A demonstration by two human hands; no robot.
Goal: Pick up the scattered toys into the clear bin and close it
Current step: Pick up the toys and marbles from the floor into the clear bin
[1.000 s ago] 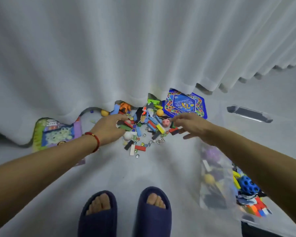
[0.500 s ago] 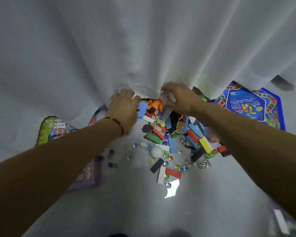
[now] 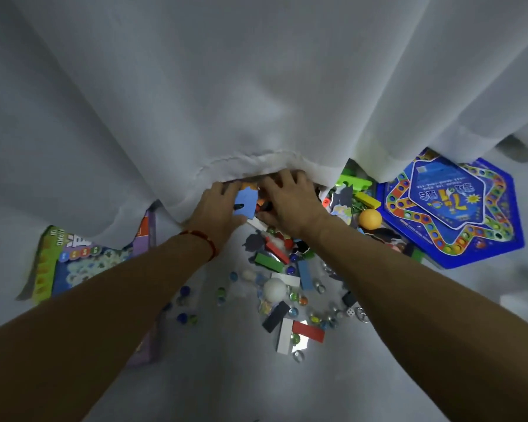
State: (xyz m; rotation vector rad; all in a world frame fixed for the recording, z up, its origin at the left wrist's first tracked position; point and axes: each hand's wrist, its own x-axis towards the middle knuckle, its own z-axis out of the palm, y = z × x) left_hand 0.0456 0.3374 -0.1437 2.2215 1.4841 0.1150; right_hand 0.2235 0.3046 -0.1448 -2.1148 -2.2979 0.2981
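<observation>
Scattered toys lie on the pale floor: coloured blocks, marbles, a white ball and an orange ball. My left hand, with a red wrist string, and my right hand rest side by side on the far end of the pile, at the curtain's hem. Their fingers are spread and reach under the cloth, with a light blue piece and an orange toy between them. Whether either hand grips anything is hidden. The clear bin is out of view.
A white curtain hangs over the far side and drapes onto the toys. A blue hexagonal game board lies at the right. A green and purple game box lies at the left, partly under the curtain.
The view has dropped closer to the pile. Both hands moved from the pile's near edge to its far end under the curtain hem, and have drawn closer together. The bin has left the view.
</observation>
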